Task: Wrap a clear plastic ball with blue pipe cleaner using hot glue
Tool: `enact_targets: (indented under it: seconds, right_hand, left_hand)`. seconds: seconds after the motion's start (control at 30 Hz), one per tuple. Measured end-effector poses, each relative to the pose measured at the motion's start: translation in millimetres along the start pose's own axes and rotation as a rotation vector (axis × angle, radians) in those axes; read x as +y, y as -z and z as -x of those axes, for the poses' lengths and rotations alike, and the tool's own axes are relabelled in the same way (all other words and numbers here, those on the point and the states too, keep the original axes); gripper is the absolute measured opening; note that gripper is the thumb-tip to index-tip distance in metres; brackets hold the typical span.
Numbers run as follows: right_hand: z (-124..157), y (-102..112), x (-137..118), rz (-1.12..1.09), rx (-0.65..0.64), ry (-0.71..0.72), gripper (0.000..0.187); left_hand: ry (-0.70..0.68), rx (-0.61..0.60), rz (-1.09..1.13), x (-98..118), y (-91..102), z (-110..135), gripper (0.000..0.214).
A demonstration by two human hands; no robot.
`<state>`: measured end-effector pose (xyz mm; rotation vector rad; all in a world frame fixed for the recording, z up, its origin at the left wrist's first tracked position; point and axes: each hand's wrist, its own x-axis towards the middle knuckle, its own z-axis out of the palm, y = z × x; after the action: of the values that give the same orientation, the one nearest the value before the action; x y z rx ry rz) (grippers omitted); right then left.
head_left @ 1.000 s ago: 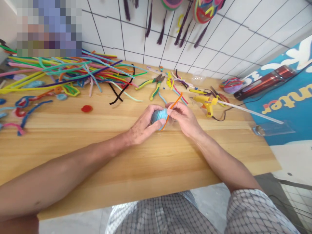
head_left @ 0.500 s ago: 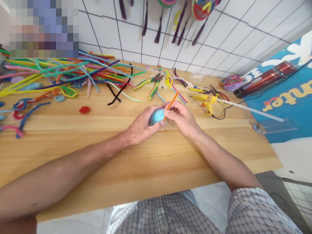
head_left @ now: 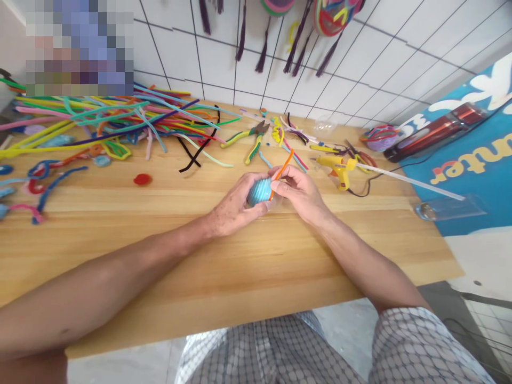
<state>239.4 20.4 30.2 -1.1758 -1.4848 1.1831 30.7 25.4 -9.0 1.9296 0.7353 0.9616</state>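
Note:
Close above the wooden table, my left hand is wrapped round a light-blue ridged ball, its thumb along the near side. An orange pipe cleaner runs along the ball's right side, one end sticking up past the fingers. My right hand pinches this pipe cleaner between thumb and fingers against the ball. The ball's underside and left edge are hidden by my left hand. Just beyond my hands lie green-and-yellow pliers with their handles spread.
Many coloured pipe cleaners lie heaped at the back left. A red disc lies left of my hands. To the right are a yellow glue gun with a long glue stick, a wound ball and a dark red flask. Tasselled ornaments hang on the tiled wall.
The view has shifted slightly, so the things on the left sit a little further right. Both hands keep their hold on the ball and the orange pipe cleaner with hardly any movement.

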Motion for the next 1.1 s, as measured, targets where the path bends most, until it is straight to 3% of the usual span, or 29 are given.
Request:
enact_targets:
  seconds: [0.37, 0.6, 0.77, 0.87, 0.97, 1.03, 1.1]
  right_hand:
    - [1, 0, -1, -0.036, 0.034, -0.032, 0.027]
    - [3, 11, -12, -0.033, 0.221, 0.019, 0.031]
    - [40, 48, -1, 0.042, 0.401, -0.02, 0.038]
    - [64, 86, 20, 0.234, 0.636, 0.009, 0.039]
    - [72, 122, 44, 0.485, 0.815, 0.037, 0.041]
    - [65, 139, 57, 0.643, 0.821, 0.034, 0.051]
    - [50, 149, 67, 0.733, 0.721, 0.061, 0.055]
  left_hand:
    - [0.017, 0.0, -0.02, -2, -1.4, -1, 0.056]
    - [0.011, 0.05, -0.024, -2, -3.2, -1, 0.053]
    - [-0.007, 0.084, -0.018, -4, -3.8, -1, 0.052]
    - [-0.019, 0.096, -0.012, -6, -5.3, -1, 0.052]
    - [-0.025, 0.114, -0.042, -7, -6.2, -1, 0.054]
    - [-0.032, 0.123, -0.066, -7, -6.3, 0, 0.054]
    - [-0.054, 0.129, -0.091, -7, -6.0, 1, 0.054]
